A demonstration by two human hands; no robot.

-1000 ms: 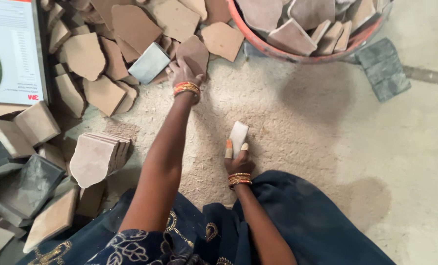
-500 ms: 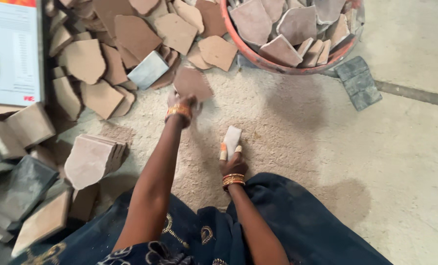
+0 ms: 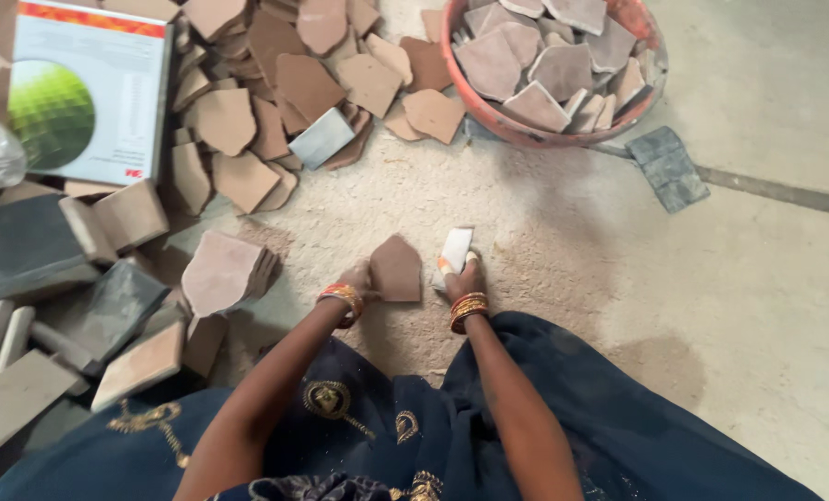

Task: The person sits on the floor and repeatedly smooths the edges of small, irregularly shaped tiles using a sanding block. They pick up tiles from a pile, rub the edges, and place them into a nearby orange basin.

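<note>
My left hand (image 3: pixel 357 278) grips a brown, five-sided tile piece (image 3: pixel 396 267) by its left edge and holds it just above the dusty floor, close in front of me. Right beside it, my right hand (image 3: pixel 463 276) holds a small pale block (image 3: pixel 454 251) upright on the floor. Both wrists carry orange and gold bangles. The tile piece and the block are almost touching.
A heap of brown tile pieces (image 3: pixel 284 83) lies at the far left, with a stack of shaped pieces (image 3: pixel 221 271) nearer. An orange basin (image 3: pixel 489 113) of tile pieces stands at the back. A printed box (image 3: pixel 90 93), grey slabs (image 3: pixel 25 241) and a dark paver (image 3: pixel 667 167) lie around.
My left hand reached into the far heap, took hold of a brown tile piece and drew it back toward me, next to the right hand. The right hand has stayed in place with its block.
</note>
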